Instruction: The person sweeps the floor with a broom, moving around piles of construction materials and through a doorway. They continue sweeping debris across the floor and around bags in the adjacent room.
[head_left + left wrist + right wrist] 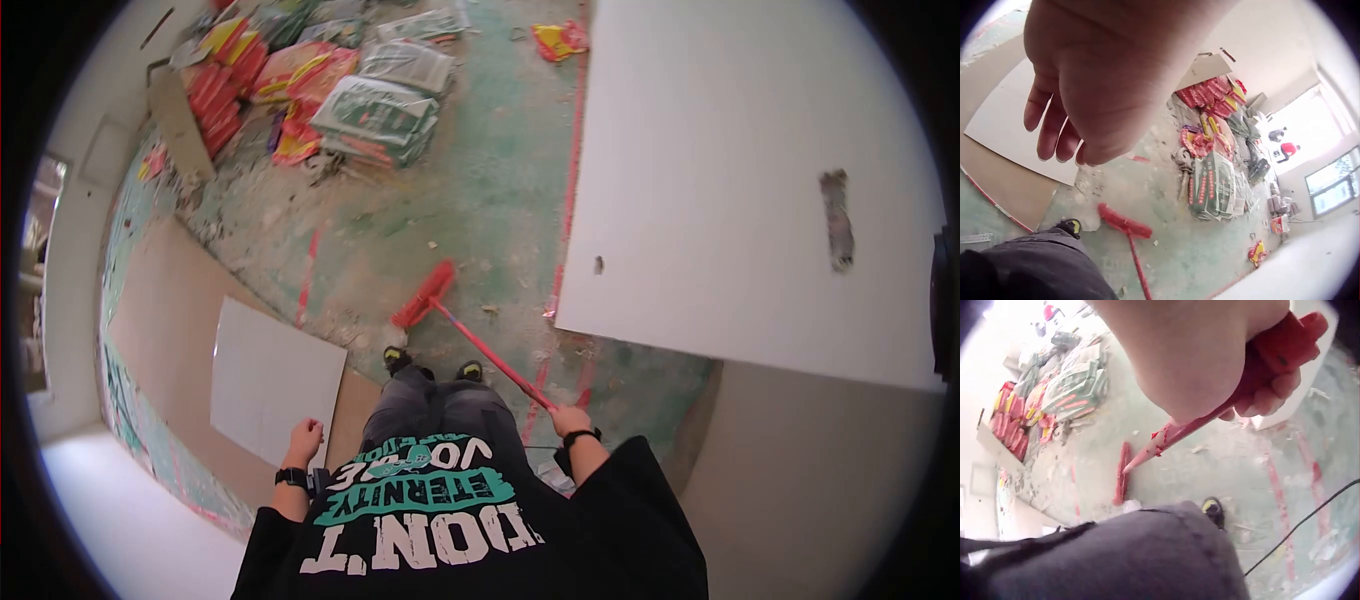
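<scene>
A red broom (425, 294) has its head on the dusty green floor, just ahead of the person's shoes. My right hand (571, 421) grips the end of its long red handle (490, 353); in the right wrist view the fingers (1285, 384) curl round the red grip (1285, 350). At the left side my left hand (306, 437) hangs in the air over a white board (275, 375), holding nothing. Its fingers (1050, 128) are loosely bent in the left wrist view. The broom head (1124, 222) lies beyond that hand there.
Red and yellow bags (300, 80) and stacked green-white bags (380, 110) lie at the back left. A white wall (740, 180) with a gouge stands on the right. Brown boarding (165, 320) covers the left floor. A black cable (1304, 522) crosses the floor. People (1288, 149) are near a far window.
</scene>
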{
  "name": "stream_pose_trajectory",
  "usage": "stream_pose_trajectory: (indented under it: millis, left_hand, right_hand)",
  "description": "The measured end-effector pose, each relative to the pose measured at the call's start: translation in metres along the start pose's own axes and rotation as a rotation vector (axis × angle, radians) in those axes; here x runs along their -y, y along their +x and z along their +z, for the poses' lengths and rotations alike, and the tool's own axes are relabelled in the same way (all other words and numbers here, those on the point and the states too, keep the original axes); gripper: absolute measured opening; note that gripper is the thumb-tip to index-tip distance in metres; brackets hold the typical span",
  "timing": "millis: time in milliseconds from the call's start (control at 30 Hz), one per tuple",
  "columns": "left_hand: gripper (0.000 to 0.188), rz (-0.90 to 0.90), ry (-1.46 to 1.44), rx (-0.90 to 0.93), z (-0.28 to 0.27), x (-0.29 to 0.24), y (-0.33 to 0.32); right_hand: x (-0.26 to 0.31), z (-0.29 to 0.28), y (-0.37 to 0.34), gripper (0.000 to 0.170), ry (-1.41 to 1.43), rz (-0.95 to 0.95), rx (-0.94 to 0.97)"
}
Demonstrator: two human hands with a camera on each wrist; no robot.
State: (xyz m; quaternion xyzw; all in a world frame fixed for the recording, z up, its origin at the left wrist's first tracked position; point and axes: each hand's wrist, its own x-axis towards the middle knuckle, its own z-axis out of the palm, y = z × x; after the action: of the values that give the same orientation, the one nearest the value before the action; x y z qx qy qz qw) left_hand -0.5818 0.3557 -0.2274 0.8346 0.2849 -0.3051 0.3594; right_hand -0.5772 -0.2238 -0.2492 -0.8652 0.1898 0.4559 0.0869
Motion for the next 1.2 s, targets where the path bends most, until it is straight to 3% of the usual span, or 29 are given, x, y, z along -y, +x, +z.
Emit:
stream_pose_trajectory:
  millis: [200, 367, 433, 500, 700, 833, 967, 1033, 1100, 1167, 1200]
  left_hand:
    - [0.023, 0.194, 0.117, 0.08, 0.04, -0.094, 0.032]
    - [0.027, 0.311, 0.238, 0.165, 0.076, -0.139, 0.037]
    - [0.028, 0.339, 0.25, 0.19, 0.087, -0.15, 0.035]
    - [0.027, 0.303, 0.209, 0.237, 0.093, -0.153, 0.036]
    - [0.027, 0.216, 0.143, 0.175, 0.077, -0.134, 0.043]
    - [0.026, 0.055, 0.033, 0.139, 0.06, -0.093, 0.041]
    - [0.023, -0.008, -0.092, 0.047, 0.046, -0.06, 0.027]
    - [0.021, 0.015, -0.103, 0.081, 0.04, -0.044, 0.026]
    - [0.021, -0.065, 0.007, 0.096, 0.034, -0.058, 0.009]
    - [0.022, -0.127, 0.002, 0.099, 0.033, -0.068, 0.004]
    - [0.022, -0.122, 0.001, 0.083, 0.034, -0.076, 0.004]
  right_hand:
    - [-0.141, 0.095, -0.099, 0.048, 0.229, 0.258, 0.037]
    - [-0.15, 0.139, -0.152, 0.047, 0.412, 0.484, 0.107]
    - [-0.14, 0.158, -0.158, 0.047, 0.415, 0.483, -0.027]
    - [-0.124, 0.139, -0.181, 0.047, 0.437, 0.518, -0.045]
    - [-0.124, 0.143, -0.173, 0.045, 0.463, 0.377, -0.132]
    - [-0.118, 0.13, -0.125, 0.046, 0.44, 0.34, -0.061]
    - [-0.102, 0.114, -0.141, 0.046, 0.53, 0.36, 0.028]
    - [-0.102, 0.181, -0.107, 0.047, 0.552, 0.288, 0.053]
    - [-0.099, 0.197, -0.095, 0.046, 0.577, 0.244, 0.071]
    - [-0.107, 0.195, -0.098, 0.043, 0.79, 0.054, 0.38]
    - [-0.181, 0.299, -0.09, 0.043, 0.792, 0.037, 0.377]
